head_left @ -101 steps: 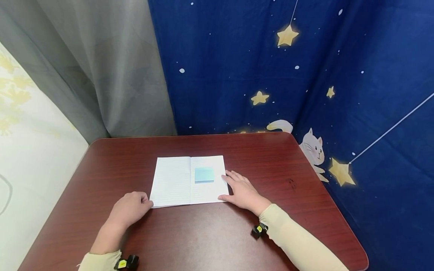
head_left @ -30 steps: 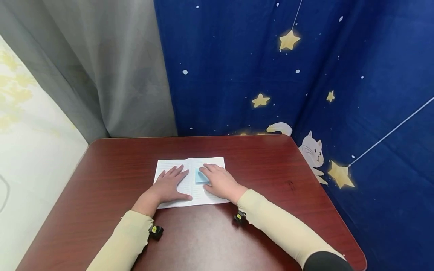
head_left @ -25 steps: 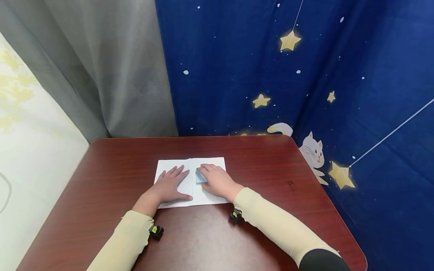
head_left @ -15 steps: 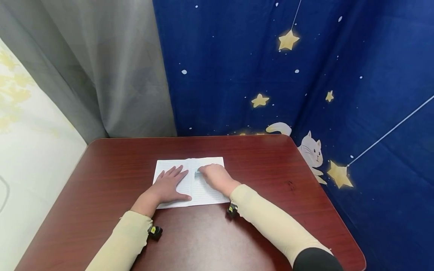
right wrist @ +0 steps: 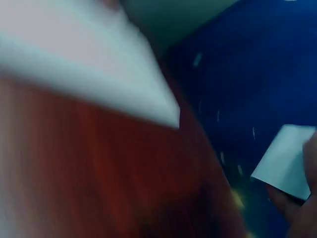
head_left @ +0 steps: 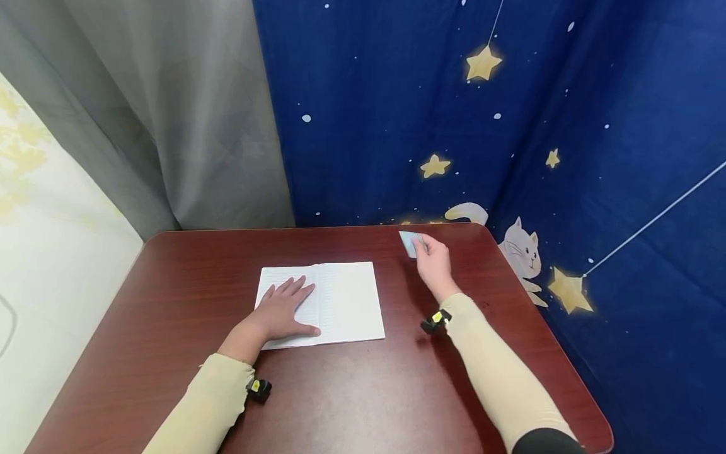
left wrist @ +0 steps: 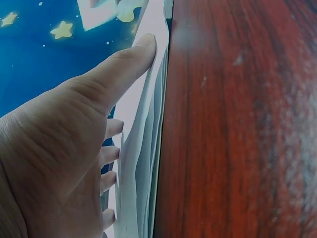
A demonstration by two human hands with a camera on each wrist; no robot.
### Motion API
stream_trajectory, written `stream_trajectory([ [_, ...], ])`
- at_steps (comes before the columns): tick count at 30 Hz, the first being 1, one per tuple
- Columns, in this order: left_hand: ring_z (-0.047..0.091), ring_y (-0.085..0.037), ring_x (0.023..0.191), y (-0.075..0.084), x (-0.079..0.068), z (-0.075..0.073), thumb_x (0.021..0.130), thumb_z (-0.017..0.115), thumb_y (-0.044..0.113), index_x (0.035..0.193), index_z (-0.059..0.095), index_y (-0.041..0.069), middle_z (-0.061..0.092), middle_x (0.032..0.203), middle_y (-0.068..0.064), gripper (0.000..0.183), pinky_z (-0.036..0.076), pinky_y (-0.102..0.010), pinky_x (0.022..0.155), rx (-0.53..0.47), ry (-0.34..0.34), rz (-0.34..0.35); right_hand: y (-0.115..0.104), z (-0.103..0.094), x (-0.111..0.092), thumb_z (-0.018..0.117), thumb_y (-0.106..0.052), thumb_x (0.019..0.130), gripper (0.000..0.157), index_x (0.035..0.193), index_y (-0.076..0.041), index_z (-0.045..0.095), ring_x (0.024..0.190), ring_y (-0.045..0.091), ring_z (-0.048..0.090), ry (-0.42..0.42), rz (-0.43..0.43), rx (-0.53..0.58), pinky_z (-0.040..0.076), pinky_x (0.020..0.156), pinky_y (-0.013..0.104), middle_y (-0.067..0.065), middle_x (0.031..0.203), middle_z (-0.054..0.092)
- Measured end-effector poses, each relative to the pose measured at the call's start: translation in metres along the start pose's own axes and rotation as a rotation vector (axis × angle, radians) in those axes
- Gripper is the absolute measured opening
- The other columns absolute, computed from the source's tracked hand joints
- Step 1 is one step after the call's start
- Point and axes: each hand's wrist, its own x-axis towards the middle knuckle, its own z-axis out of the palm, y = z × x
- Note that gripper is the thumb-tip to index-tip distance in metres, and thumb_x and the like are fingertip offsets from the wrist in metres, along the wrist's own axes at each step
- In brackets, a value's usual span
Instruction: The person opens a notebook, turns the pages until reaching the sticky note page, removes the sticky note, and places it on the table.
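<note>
An open lined notebook [head_left: 353, 302] lies flat on the table. My left hand [head_left: 283, 314] rests on its left page with fingers spread. In the left wrist view the thumb and fingertips press on the top page [left wrist: 133, 119], with the page edges fanned slightly below. Off the notebook's far right corner, my right hand [head_left: 435, 265] pinches a light blue sticky note pad [head_left: 409, 243] by one edge, raised above the table. The right wrist view is blurred; the pad [right wrist: 285, 161] shows between thumb and fingers, partly hidden by them.
The dark red wooden table [head_left: 317, 403] has rounded corners. A grey curtain [head_left: 215, 126] and a blue star-patterned curtain [head_left: 374, 94] hang behind its far edge. A white wall [head_left: 51, 252] borders the left side.
My right hand has picked the sticky note pad up off the right page and carried it right and away from me. The left hand, earlier at the notebook's corner, now stays on the left page.
</note>
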Motion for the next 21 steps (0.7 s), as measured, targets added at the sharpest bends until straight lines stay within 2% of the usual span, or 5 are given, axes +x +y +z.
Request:
stream_trajectory([
  [2, 0.022, -0.049, 0.165, -0.002, -0.002, 0.0, 0.084, 0.082, 0.074, 0.171, 0.041, 0.01, 0.027, 0.179, -0.022, 0.115, 0.015, -0.076, 0.128, -0.008, 0.006, 0.002, 0.007, -0.018, 0.002, 0.068, -0.013, 0.11, 0.023, 0.129, -0.008, 0.081, 0.096, 0.027, 0.076, -0.071, -0.182, -0.271, 0.059, 0.086, 0.043, 0.013, 0.118, 0.082],
  [4, 0.022, -0.05, 0.164, -0.003, -0.003, 0.0, 0.084, 0.081, 0.075, 0.171, 0.041, 0.009, 0.027, 0.179, -0.022, 0.116, 0.014, -0.076, 0.127, -0.012, 0.01, 0.004, 0.013, -0.03, 0.003, 0.071, -0.009, 0.108, 0.027, 0.133, -0.01, 0.08, 0.106, 0.03, 0.078, -0.155, -0.334, -0.454, 0.061, 0.093, 0.05, 0.011, 0.125, 0.081],
  [8, 0.021, -0.05, 0.165, -0.007, -0.002, 0.002, 0.084, 0.081, 0.075, 0.171, 0.041, 0.01, 0.026, 0.18, -0.022, 0.116, 0.013, -0.076, 0.128, -0.01, 0.014, 0.005, 0.023, -0.04, 0.0, 0.074, -0.005, 0.104, 0.033, 0.137, -0.01, 0.078, 0.124, 0.031, 0.074, -0.301, -0.481, -0.623, 0.057, 0.106, 0.053, 0.011, 0.134, 0.078],
  [14, 0.022, -0.049, 0.165, -0.006, 0.0, 0.004, 0.085, 0.081, 0.074, 0.171, 0.04, 0.011, 0.026, 0.18, -0.02, 0.115, 0.014, -0.075, 0.128, -0.004, 0.012, 0.003, 0.033, -0.036, -0.007, 0.076, -0.006, 0.103, 0.033, 0.136, -0.01, 0.079, 0.124, 0.03, 0.075, -0.345, -0.512, -0.713, 0.058, 0.106, 0.05, 0.011, 0.133, 0.078],
  [21, 0.021, -0.049, 0.165, -0.005, 0.001, 0.006, 0.084, 0.081, 0.075, 0.171, 0.04, 0.01, 0.026, 0.18, -0.021, 0.116, 0.013, -0.076, 0.128, -0.017, 0.013, 0.014, 0.04, -0.029, -0.017, 0.074, -0.011, 0.106, 0.028, 0.133, -0.009, 0.08, 0.122, 0.03, 0.075, -0.381, -0.437, -0.739, 0.059, 0.104, 0.051, 0.012, 0.131, 0.079],
])
